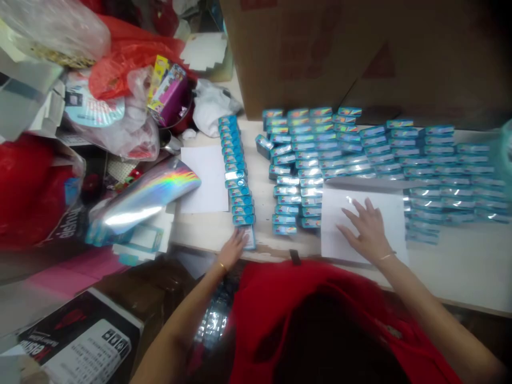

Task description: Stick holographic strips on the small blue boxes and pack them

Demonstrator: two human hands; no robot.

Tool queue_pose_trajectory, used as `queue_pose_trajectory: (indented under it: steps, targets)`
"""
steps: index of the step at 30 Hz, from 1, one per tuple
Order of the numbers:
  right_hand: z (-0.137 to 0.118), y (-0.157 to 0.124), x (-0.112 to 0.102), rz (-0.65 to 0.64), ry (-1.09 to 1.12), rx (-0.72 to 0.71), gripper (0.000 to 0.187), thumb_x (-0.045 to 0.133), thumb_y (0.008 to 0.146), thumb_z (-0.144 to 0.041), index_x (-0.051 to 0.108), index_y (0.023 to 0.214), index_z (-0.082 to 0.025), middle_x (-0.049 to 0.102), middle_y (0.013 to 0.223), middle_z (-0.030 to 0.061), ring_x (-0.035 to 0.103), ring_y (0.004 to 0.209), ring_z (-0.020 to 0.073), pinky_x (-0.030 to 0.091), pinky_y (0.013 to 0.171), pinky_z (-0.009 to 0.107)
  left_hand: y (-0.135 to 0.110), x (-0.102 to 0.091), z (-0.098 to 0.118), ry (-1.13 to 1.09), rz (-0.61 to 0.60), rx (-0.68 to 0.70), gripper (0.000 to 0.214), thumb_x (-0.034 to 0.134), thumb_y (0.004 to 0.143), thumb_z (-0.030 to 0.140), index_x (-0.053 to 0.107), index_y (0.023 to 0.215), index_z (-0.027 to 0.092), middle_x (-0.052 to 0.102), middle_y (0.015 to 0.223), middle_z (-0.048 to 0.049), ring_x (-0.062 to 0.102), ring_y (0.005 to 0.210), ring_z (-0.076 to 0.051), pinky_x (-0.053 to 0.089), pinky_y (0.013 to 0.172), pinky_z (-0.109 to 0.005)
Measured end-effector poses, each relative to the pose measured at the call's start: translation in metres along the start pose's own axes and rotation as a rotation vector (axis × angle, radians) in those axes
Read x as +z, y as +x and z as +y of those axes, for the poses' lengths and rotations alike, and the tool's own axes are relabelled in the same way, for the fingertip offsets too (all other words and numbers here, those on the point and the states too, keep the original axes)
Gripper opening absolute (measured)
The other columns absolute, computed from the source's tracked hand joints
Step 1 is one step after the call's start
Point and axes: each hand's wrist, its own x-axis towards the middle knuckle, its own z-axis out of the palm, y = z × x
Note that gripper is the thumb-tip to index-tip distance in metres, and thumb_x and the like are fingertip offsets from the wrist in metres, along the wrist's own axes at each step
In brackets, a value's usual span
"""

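Blue boxes [235,175] are set in a single column on the desk [460,272], its long axis running away from the body and leaning slightly left at the far end. At its near end a flat-lying box [250,238] is met by the fingertips of the left hand [234,249], which is placed just left of it; whether it is gripped cannot be told. The right hand [366,233] is spread wide over a white sheet [335,205], with nothing seen held, well to the right of the column. Between column and sheet, further boxes [286,200] are ranged in rows.
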Motion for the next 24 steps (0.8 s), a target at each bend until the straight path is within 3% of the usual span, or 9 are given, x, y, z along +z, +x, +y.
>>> queue_pose_trajectory:
  steps: [4,6,8,12,14,16,19,21,24]
  targets:
    - [0.017,-0.028,-0.001,0.099,-0.036,0.098,0.041,0.050,0.089,-0.046,0.061,0.119,-0.021,0.047,0.140,0.0153,0.026,0.139,0.0383,0.028,0.105,0.062,0.004,-0.020,-0.016,-0.226,0.137,0.053,0.037,0.044,0.093,0.034,0.055,0.125,0.019,0.054,0.136,-0.0094,0.044,0.132,-0.021,0.041,0.106,-0.037]
    - [0.016,-0.034,-0.002,0.117,-0.038,0.111,0.039,0.050,0.089,-0.045,0.061,0.118,-0.021,0.048,0.139,0.0148,0.027,0.138,0.0378,0.029,0.105,0.061,0.006,-0.033,-0.018,-0.274,0.247,-0.027,0.032,0.045,0.092,0.039,0.061,0.113,0.021,0.065,0.118,-0.0085,0.059,0.113,-0.020,0.046,0.099,-0.034]
    - [0.013,-0.033,-0.004,0.124,-0.040,0.108,0.040,0.049,0.089,-0.043,0.059,0.122,-0.023,0.047,0.140,0.0142,0.027,0.138,0.0370,0.029,0.104,0.061,0.007,-0.045,-0.015,-0.260,0.393,-0.149,0.030,0.046,0.092,0.042,0.062,0.105,0.020,0.067,0.105,-0.0093,0.063,0.099,-0.020,0.049,0.092,-0.035]
    - [0.014,-0.002,-0.015,0.173,-0.104,0.125,0.058,0.047,0.088,-0.041,0.040,0.141,-0.018,0.032,0.150,0.0171,0.018,0.142,0.0362,0.024,0.107,0.061,0.009,-0.064,0.010,-0.243,0.815,-0.354,0.029,0.052,0.089,0.042,0.058,0.098,0.016,0.060,0.096,-0.0099,0.059,0.089,-0.020,0.048,0.082,-0.033]
    - [0.025,0.028,-0.022,0.172,-0.175,0.171,0.070,0.050,0.085,-0.039,0.029,0.147,-0.013,0.022,0.154,0.0189,0.011,0.143,0.0376,0.017,0.108,0.063,0.015,-0.069,0.030,-0.302,0.922,-0.343,0.025,0.050,0.089,0.040,0.058,0.092,0.016,0.058,0.090,-0.0072,0.057,0.084,-0.018,0.048,0.079,-0.032]
    - [0.040,0.058,-0.028,0.127,-0.242,0.215,0.075,0.054,0.081,-0.033,0.027,0.146,-0.008,0.025,0.152,0.0218,0.012,0.142,0.0389,0.012,0.107,0.066,0.029,-0.072,0.056,-0.394,0.882,-0.244,0.023,0.048,0.090,0.038,0.058,0.085,0.018,0.058,0.084,-0.0047,0.056,0.080,-0.017,0.047,0.076,-0.030]
    - [0.060,0.082,-0.032,-0.009,-0.265,0.178,0.044,0.045,0.083,-0.015,0.056,0.125,-0.009,0.059,0.122,0.0189,0.042,0.126,0.0313,0.012,0.110,0.060,0.062,-0.080,0.105,-0.542,0.693,-0.077,0.026,0.049,0.089,0.041,0.060,0.079,0.019,0.059,0.078,-0.0024,0.054,0.074,-0.015,0.047,0.073,-0.029]
    - [0.064,0.076,-0.033,-0.037,-0.222,0.097,0.034,0.039,0.085,-0.009,0.068,0.103,-0.014,0.068,0.097,0.0134,0.056,0.103,0.0248,0.021,0.110,0.053,0.089,-0.087,0.142,-0.666,0.606,-0.055,0.029,0.050,0.087,0.044,0.062,0.083,0.018,0.062,0.082,-0.0033,0.056,0.077,-0.015,0.048,0.074,-0.028]
    - [0.058,0.038,-0.037,0.108,-0.101,-0.060,0.031,0.039,0.089,-0.013,0.069,0.096,-0.018,0.069,0.099,0.0106,0.057,0.096,0.0223,0.039,0.099,0.043,0.129,-0.098,0.194,-0.903,0.541,-0.116,0.041,0.054,0.084,0.049,0.059,0.110,0.018,0.062,0.109,-0.0090,0.060,0.093,-0.018,0.050,0.078,-0.029]
